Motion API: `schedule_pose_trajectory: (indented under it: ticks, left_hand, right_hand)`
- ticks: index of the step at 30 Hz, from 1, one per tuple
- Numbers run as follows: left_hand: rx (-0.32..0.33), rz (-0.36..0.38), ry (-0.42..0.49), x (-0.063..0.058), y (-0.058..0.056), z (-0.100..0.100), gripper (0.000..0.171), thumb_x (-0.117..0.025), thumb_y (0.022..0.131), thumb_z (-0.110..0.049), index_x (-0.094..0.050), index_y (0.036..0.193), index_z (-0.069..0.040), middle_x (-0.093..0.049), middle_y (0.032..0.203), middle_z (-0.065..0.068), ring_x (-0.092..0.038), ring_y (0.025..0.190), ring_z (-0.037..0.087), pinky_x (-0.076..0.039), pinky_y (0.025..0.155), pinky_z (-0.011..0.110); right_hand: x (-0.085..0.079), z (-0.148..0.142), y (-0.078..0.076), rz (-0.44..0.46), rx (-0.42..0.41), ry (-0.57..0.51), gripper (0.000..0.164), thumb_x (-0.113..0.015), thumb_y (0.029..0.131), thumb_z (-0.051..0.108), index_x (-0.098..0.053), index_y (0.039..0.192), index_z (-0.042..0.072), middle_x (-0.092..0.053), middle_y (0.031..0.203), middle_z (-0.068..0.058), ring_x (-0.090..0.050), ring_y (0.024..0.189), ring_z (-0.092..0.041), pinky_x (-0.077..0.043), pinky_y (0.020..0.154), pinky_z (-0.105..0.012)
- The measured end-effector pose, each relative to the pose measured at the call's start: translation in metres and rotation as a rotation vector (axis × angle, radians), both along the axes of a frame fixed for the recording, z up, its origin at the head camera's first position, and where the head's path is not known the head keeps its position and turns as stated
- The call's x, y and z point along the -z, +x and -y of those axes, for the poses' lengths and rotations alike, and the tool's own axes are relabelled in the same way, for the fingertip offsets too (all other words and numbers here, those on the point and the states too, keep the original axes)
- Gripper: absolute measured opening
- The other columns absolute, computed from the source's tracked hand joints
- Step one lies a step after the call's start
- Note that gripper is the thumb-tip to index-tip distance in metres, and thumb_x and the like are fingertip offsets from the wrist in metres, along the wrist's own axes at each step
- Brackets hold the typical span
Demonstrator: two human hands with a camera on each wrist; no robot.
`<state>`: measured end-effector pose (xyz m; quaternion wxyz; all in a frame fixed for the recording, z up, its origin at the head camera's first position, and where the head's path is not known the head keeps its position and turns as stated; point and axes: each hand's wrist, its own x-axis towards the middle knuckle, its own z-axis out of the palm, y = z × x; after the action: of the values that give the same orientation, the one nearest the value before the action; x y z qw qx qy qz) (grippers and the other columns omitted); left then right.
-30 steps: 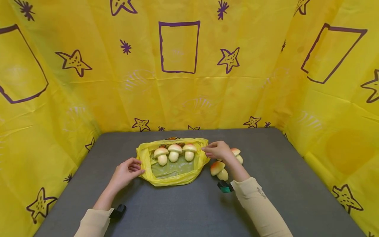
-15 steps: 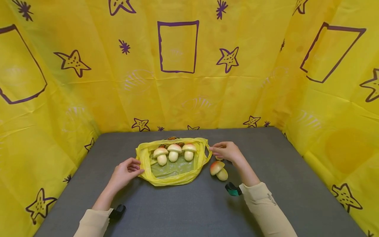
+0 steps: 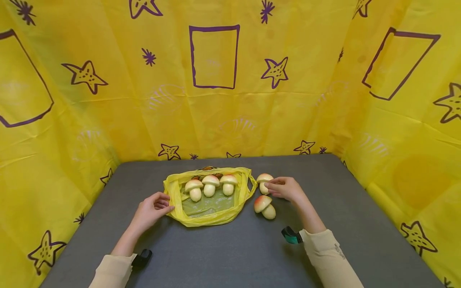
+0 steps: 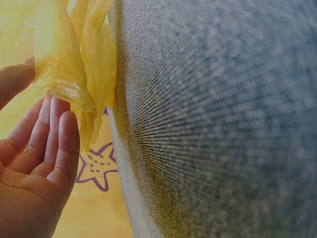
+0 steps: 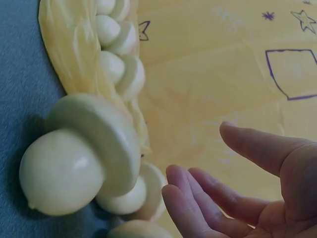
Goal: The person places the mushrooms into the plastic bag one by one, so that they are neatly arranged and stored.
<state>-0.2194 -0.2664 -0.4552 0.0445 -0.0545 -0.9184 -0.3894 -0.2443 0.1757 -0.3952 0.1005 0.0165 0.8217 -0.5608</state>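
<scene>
A yellow plastic bag [image 3: 212,221] lies with its mouth spread in the head view. Three toy mushrooms [image 3: 210,186] with cream stems and red-tinged caps sit inside it. My left hand [image 3: 151,210] holds the bag's left rim; in the left wrist view the thin film [image 4: 59,49] passes between thumb and fingers. To the right of the bag, my right hand [image 3: 288,190] is held over a loose mushroom [image 3: 264,180], its fingertips overlapping the stem. Thumb and fingers stand apart in the right wrist view, with nothing between them. A nearer mushroom [image 3: 264,207] lies just below.
A grey table [image 3: 216,256] carries everything. Yellow cloth [image 3: 216,120] with purple drawings encloses it at the back and sides. Part of a further mushroom [image 5: 138,230] shows at the bottom of the right wrist view.
My right hand has left the bag's right rim and moved right and slightly nearer, uncovering the loose mushroom beside the bag. The left hand stays at the left rim.
</scene>
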Motion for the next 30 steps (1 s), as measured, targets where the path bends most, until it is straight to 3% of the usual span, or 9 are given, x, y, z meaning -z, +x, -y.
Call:
schedule_pose_trajectory:
  ticks: [13,21,30]
  left_hand:
    - [-0.003,-0.008,-0.016,0.002,-0.002,0.0,0.039,-0.076,0.08,-0.032,-0.062,0.106,-0.007,-0.068,0.092,0.005,-0.063,0.081,0.015,-0.051,0.07,0.023]
    - [-0.002,-0.007,-0.013,0.002,-0.002,0.0,0.039,-0.076,0.08,-0.031,-0.062,0.106,-0.007,-0.068,0.092,0.005,-0.063,0.082,0.015,-0.051,0.07,0.023]
    - [0.0,0.005,-0.024,0.001,-0.002,-0.001,0.04,-0.076,0.08,-0.033,-0.062,0.106,-0.006,-0.068,0.093,0.005,-0.063,0.082,0.015,-0.051,0.07,0.023]
  right_hand:
    - [0.013,-0.012,0.005,0.023,-0.005,-0.008,0.041,-0.065,0.09,0.017,-0.056,0.118,-0.012,-0.062,0.115,-0.026,-0.067,0.099,-0.033,-0.055,0.083,-0.037]
    - [0.029,-0.018,0.004,0.045,-0.011,-0.018,0.046,-0.068,0.087,0.019,-0.057,0.118,-0.012,-0.062,0.115,-0.025,-0.067,0.098,-0.031,-0.055,0.083,-0.037]
    - [0.036,-0.02,0.008,0.094,-0.036,-0.046,0.046,-0.069,0.087,0.018,-0.057,0.119,-0.012,-0.064,0.114,-0.023,-0.068,0.097,-0.028,-0.054,0.085,-0.038]
